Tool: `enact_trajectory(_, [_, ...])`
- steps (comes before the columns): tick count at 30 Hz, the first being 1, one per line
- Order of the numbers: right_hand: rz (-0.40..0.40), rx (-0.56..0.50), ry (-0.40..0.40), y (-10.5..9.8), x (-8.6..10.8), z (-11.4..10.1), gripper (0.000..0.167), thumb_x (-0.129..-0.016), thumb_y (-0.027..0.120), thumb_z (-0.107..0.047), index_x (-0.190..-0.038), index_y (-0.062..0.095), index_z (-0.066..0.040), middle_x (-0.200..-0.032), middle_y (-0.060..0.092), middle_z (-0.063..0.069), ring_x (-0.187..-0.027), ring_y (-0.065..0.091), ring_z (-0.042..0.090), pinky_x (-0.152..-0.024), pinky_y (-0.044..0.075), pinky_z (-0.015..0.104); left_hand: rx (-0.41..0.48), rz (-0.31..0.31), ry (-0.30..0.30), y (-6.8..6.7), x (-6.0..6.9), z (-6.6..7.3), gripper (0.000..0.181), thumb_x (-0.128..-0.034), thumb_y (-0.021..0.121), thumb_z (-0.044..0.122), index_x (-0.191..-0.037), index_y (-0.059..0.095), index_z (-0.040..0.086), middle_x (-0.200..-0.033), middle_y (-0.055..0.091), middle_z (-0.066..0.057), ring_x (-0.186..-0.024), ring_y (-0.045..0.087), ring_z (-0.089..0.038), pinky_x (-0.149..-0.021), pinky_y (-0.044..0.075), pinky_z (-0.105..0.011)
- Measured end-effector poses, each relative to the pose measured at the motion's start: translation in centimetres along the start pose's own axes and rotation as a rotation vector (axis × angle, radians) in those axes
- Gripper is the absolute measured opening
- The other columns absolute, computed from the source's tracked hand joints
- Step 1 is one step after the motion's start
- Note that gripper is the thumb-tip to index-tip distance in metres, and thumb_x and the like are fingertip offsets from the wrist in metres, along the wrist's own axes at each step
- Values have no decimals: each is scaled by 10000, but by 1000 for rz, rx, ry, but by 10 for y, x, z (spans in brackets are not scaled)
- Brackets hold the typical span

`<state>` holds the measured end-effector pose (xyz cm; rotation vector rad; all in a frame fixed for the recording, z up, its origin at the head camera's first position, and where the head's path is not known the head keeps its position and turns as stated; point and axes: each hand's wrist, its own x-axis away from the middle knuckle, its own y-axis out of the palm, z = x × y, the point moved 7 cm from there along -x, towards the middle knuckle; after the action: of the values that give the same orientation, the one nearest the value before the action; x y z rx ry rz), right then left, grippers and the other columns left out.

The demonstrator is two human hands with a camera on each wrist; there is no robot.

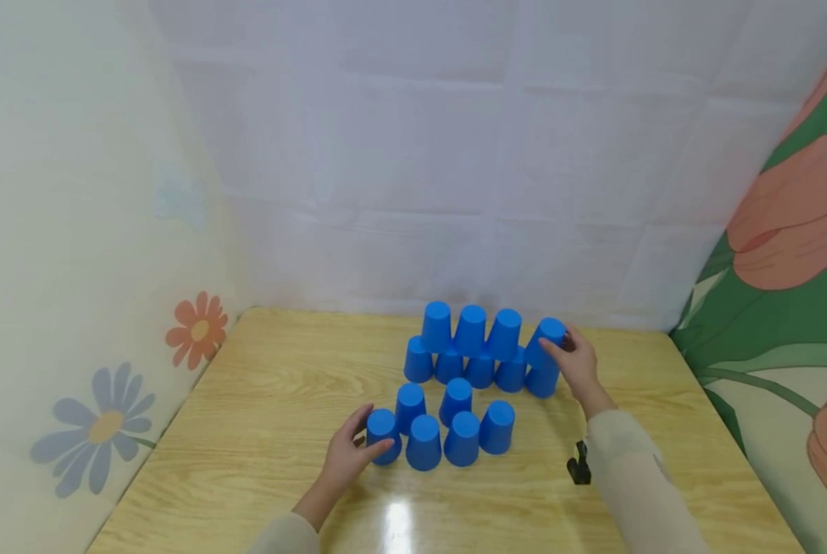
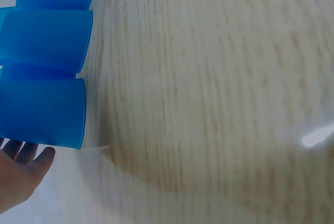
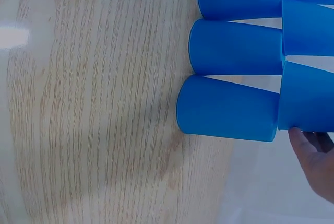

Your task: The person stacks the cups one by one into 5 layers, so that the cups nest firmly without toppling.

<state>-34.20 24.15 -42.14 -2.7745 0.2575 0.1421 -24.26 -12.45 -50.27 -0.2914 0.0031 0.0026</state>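
Upside-down blue plastic cups stand in two groups. At the back, a lower row (image 1: 479,371) of several cups bears an upper row. My right hand (image 1: 579,365) grips the upper row's rightmost cup (image 1: 550,329), thumb in front; this cup sits slightly apart from its upper neighbours, above the end lower cup (image 3: 227,108). In the right wrist view that hand's fingertips meet the cup's side. Nearer me, several cups stand on the table. My left hand (image 1: 347,454) holds the leftmost front cup (image 1: 383,437) between thumb and fingers. The left wrist view shows its fingertips at that cup's side.
The wood-grain table (image 1: 281,385) meets a white cloth (image 1: 413,154) behind the stack. Flower-patterned panels stand at left and right (image 1: 801,231). A small black object (image 1: 579,464) is by the right sleeve. Two nearer cups (image 1: 410,406) stand behind the front ones.
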Motion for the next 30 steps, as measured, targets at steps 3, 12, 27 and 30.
enact_trajectory(3, [5,-7,14,0,-2,0,472,-821,596,-201,-1216,427,-5,-1197,440,216,-1115,388,337,-909,327,457,3,6,-4,0,-1,-2,701,-721,698,252,-1293,359,30,-1284,386,-170,-1155,356,-342,-893,337,-477])
enact_trajectory(12, [-5,6,58,2,-8,3,511,-824,591,-221,-1247,399,-5,-1216,416,225,-1123,376,344,-915,316,465,4,19,-10,1,0,-4,611,-730,692,221,-1244,423,30,-1219,457,-146,-1134,385,-327,-878,359,-470])
enact_trajectory(27, [-42,25,79,6,-11,2,563,-832,576,-226,-1286,342,11,-1272,349,247,-1150,336,380,-913,302,499,4,18,-10,0,1,-8,548,-738,681,257,-1207,465,74,-1205,472,-126,-1138,385,-324,-871,361,-476])
enact_trajectory(30, [-45,29,76,7,-11,1,555,-836,573,-225,-1281,343,15,-1273,345,250,-1151,332,383,-914,299,499,5,21,-4,-1,2,-8,542,-737,682,258,-1201,469,77,-1202,475,-124,-1135,388,-324,-867,366,-475])
